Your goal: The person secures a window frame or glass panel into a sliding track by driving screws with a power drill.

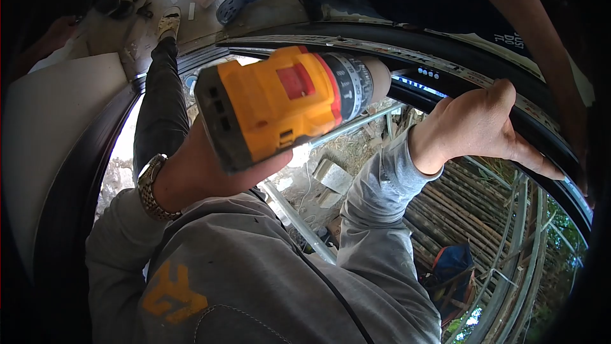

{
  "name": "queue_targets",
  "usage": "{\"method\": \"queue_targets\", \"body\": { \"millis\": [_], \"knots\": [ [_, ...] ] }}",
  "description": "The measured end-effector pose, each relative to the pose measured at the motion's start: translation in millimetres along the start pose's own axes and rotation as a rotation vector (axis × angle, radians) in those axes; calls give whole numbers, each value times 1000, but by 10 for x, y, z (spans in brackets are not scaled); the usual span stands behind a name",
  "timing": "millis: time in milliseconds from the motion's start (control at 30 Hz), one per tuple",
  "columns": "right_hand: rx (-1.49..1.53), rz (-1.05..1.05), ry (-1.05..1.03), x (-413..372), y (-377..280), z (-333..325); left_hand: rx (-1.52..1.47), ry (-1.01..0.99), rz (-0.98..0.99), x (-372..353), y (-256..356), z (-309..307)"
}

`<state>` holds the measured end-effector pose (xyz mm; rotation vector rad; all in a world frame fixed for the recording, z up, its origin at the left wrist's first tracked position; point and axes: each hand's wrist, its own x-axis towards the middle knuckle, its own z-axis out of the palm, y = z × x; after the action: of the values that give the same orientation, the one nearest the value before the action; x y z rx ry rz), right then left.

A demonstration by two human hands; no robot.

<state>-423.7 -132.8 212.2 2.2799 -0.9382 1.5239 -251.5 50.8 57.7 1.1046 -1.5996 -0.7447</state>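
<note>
left hand: grip wrapped round orange drill | right hand: at frame, can't tell grip

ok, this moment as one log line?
left hand: gripping orange drill | right hand: against dark frame | chuck: toward frame

Building site: drill, stacked poles

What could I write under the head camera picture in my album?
The left hand points a yellow drill toward a dark frame, where the right hand rests.
</note>
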Motion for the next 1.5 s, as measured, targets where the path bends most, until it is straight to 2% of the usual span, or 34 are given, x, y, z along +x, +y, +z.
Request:
{"method": "queue_targets", "body": {
  "millis": [133, 267, 367, 433, 467, 533, 600, 633, 767, 867, 933, 1000, 1067, 1133, 1167, 1333, 1367, 1433, 1500],
  "knots": [
    [-25, -21, 2, 1, 11, 7, 57, 39, 11, -52, 55, 90],
    [-47, -34, -2, -23, 26, -22, 98, 65, 111, -123, 8, 161],
    [21, 1, -75, -42, 102, -128, 145, 66, 133, -122, 50, 158],
    [-448, -263, -140, 22, 203, -238, 163, 75, 134, -119, 53, 171],
    [-449, -262, -142, 12, 215, -227, 124, 62, 136, -127, 34, 185],
    [-81, -109, -48, -12, 207, -133, 90, 51, 138, -80, 34, 193],
    [-12, -78, -34, -55, 118, -58, -245, 40, -124, 55, 107, 219],
    [49, -51, -19, -56, 101, -41, -70, 70, 54, 67, 79, 250],
    [92, -153, 43, -4, 302, -21, -72, 46, -31, -47, 118, 200],
    [74, -215, 237, 9, 166, 210, 381, -48, 139, -271, 53, 83],
    [56, -252, 354, -22, 104, 275, 412, 5, 193, -381, -33, 121],
    [57, -256, 337, -26, 105, 273, 443, -4, 155, -402, -30, 99],
    [64, -269, 330, -29, 107, 271, 420, 28, 184, -236, 32, 43],
    [68, -280, 329, -30, 110, 273, 547, 45, 246, -346, -14, 104],
    [69, -284, 327, -29, 112, 273, 546, 45, 246, -396, -45, 145],
    [70, -302, 322, -21, 135, 282, 266, -23, -106, -583, -197, 335],
    [68, -303, 321, -20, 127, 294, 264, -24, -105, -554, -176, 266],
    [72, -298, 324, -17, 111, 314, 445, -207, 149, -424, -96, 40],
    [76, -288, 330, -13, 96, 331, 360, -192, 80, -399, -81, 57]
  ]
}}
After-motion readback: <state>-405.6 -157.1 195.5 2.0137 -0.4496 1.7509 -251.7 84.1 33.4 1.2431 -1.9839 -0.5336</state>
